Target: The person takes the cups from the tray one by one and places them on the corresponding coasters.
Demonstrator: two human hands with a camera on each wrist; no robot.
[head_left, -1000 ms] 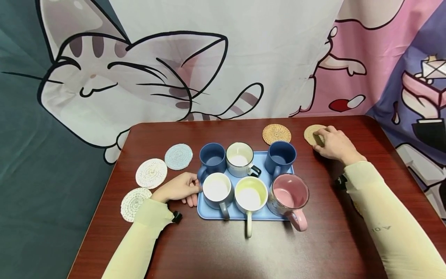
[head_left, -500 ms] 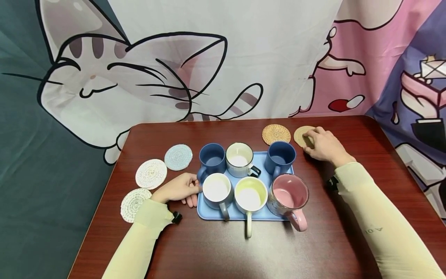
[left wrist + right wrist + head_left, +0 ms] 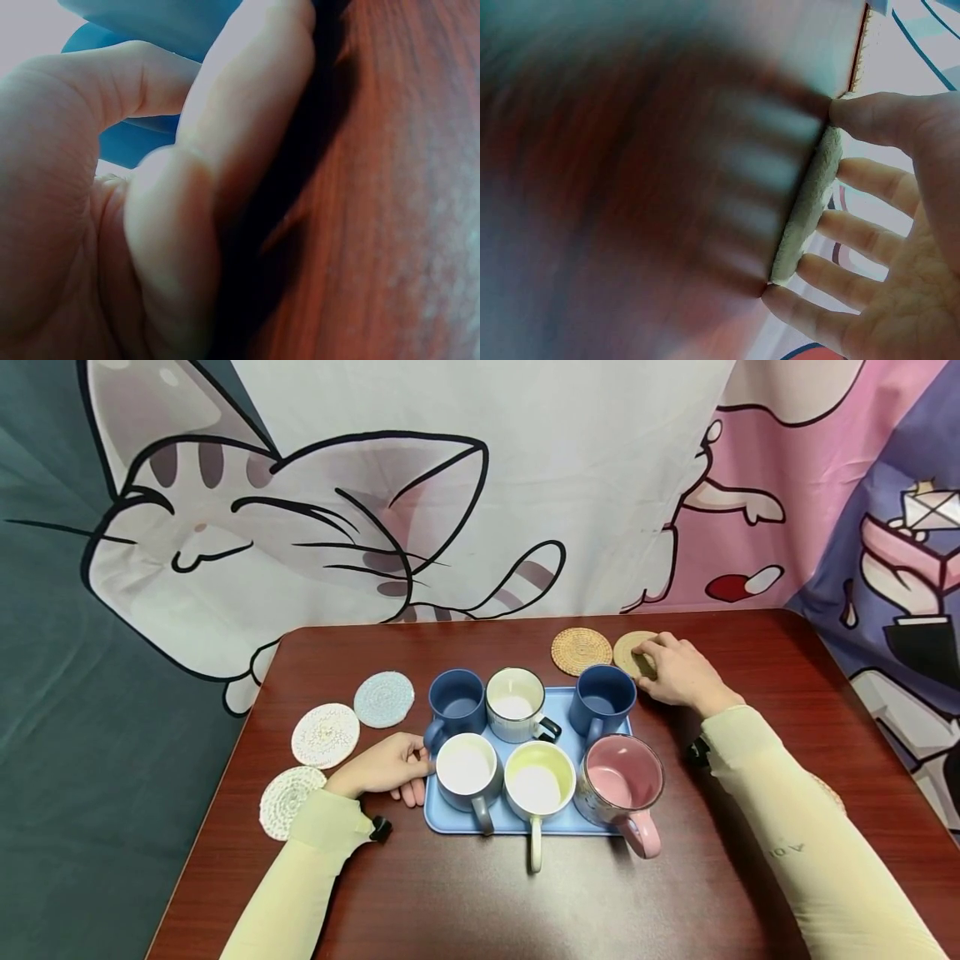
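My right hand [image 3: 681, 675] holds a beige round coaster [image 3: 628, 653] at the back of the table, its fingertips on the top and rim. In the right wrist view the coaster [image 3: 810, 202] is edge-on, with the thumb at one end and the little finger at the other. Against its left side lies a tan woven coaster [image 3: 581, 651]. My left hand [image 3: 382, 768] pinches the left edge of a blue tray [image 3: 558, 700]. On the tray stand two blue mugs [image 3: 458, 703], a white mug [image 3: 516, 703], a grey mug [image 3: 468, 774], a yellow mug [image 3: 540, 779] and a pink mug [image 3: 621, 781].
Left of the tray lie a light blue coaster [image 3: 384, 699], a white coaster [image 3: 326, 735] and a cream crocheted coaster [image 3: 288, 802] partly under the left sleeve. Another coaster [image 3: 829, 792] shows beside the right sleeve. A printed curtain [image 3: 600, 485] hangs behind the table.
My right hand has slid the beige coaster left along the table. The tan woven coaster has shifted slightly left too. My left hand and the tray stay in place.
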